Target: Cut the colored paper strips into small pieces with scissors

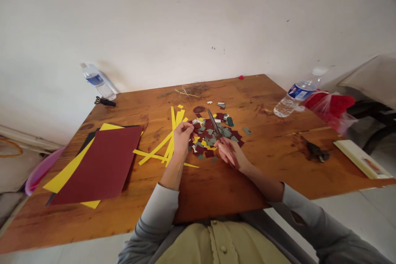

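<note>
My right hand (228, 152) is closed round the handles of a pair of scissors (215, 123), with the blades pointing up and away from me. My left hand (183, 134) is closed in a pinch on a small piece of paper, whose outline is hard to make out against the heap behind it. Under and between both hands lies a heap of cut paper bits (210, 136) in maroon, grey-green, yellow and white. Several long yellow paper strips (169, 142) lie crossed just left of my left hand, partly hidden by it.
Maroon (102, 165), yellow and dark sheets lie stacked on the wooden table (256, 181) at left. Water bottles stand at the back left (99, 82) and right (297, 95). A black clip-like object (105, 101), thin twigs (194, 90), a dark plug-like item (315, 151) and a pale box (361, 159) lie around.
</note>
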Motion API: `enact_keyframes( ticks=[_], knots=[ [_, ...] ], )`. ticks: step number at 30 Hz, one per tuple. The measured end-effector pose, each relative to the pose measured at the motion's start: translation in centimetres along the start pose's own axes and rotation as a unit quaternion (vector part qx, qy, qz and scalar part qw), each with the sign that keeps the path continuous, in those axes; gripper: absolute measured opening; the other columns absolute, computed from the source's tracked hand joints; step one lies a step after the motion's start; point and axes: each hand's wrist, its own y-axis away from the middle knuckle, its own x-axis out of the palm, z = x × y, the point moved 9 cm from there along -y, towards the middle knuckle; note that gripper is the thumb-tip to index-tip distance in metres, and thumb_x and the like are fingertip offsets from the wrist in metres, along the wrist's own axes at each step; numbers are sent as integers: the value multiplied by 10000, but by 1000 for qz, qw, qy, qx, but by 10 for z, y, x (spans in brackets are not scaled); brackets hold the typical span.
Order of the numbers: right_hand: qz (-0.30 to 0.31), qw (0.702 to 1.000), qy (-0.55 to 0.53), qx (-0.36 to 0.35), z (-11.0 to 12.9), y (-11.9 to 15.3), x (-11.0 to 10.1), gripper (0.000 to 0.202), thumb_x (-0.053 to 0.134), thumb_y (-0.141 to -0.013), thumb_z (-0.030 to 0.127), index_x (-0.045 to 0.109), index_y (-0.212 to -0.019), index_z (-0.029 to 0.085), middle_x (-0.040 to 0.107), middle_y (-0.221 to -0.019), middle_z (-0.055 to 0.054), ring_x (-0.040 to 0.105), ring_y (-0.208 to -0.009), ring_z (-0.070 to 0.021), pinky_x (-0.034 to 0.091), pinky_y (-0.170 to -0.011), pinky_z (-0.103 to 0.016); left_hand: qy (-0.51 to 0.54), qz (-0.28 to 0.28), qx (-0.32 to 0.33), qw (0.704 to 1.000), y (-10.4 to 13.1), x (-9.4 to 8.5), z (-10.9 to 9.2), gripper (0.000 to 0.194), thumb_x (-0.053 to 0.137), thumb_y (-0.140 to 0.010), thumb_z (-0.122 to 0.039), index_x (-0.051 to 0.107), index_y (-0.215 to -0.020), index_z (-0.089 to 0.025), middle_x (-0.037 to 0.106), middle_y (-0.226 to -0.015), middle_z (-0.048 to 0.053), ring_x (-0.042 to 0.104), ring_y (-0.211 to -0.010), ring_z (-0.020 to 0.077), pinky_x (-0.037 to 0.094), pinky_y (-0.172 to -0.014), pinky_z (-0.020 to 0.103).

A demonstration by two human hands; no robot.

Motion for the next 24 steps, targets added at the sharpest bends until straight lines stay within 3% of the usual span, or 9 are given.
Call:
enact_keyframes(
  ticks=[4,7,10,11,14,16,19,24],
  knots=[
    [-12,1000,-10,-15,5,4,-3,339,626,-844,558,581,-822,222,419,-424,90,360,-364,-110,270,-404,-245,-31,37,26,998,4,-5,6,177,666,-637,-244,595,-793,-202,719,-842,14,640,-673,139,475,-595,249],
    [-16,997,-39,-60,9,4,-6,406,661,-835,619,591,-860,220,420,-433,94,351,-344,-103,255,-386,-242,-172,3,79,982,7,-21,4,108,622,-707,-191,652,-811,-195,715,-821,23,638,-721,159,516,-715,296],
    [-15,995,-47,-92,10,5,-8,455,669,-850,668,591,-879,221,425,-459,94,354,-342,-96,278,-380,-239,-335,-25,147,930,16,-25,0,71,641,-811,-196,693,-859,-192,735,-880,63,679,-865,221,537,-870,371],
    [-14,994,-46,-94,10,5,-8,463,668,-855,679,592,-884,224,429,-465,92,361,-343,-98,286,-379,-239,-378,-10,171,910,20,-20,1,87,686,-823,-225,710,-898,-187,753,-963,92,687,-961,253,533,-928,397],
    [-19,995,-44,-92,8,4,-9,488,667,-850,717,588,-878,236,432,-465,91,361,-336,-101,280,-368,-239,-479,41,224,847,36,3,7,396,860,-719,-264,732,-1080,-163,735,-1227,167,633,-1188,353,482,-1070,481],
    [-20,994,-48,-95,9,4,-9,514,673,-832,746,580,-866,242,427,-457,96,349,-326,-98,274,-362,-238,-507,60,237,827,44,13,12,432,852,-726,-221,723,-1135,-162,718,-1267,174,614,-1221,365,470,-1088,497],
    [-19,993,-43,-105,11,5,-9,528,668,-832,758,578,-869,239,433,-459,98,358,-325,-94,276,-369,-234,-486,66,235,839,45,17,15,297,748,-780,-113,715,-1070,-169,729,-1162,154,633,-1175,331,489,-1058,466],
    [-29,993,-29,-111,10,8,-10,504,659,-855,729,573,-872,233,421,-452,103,357,-331,-93,271,-379,-237,-327,31,175,928,29,4,13,267,632,-757,-29,649,-961,-201,709,-922,57,680,-908,243,542,-884,385]
  ],
)
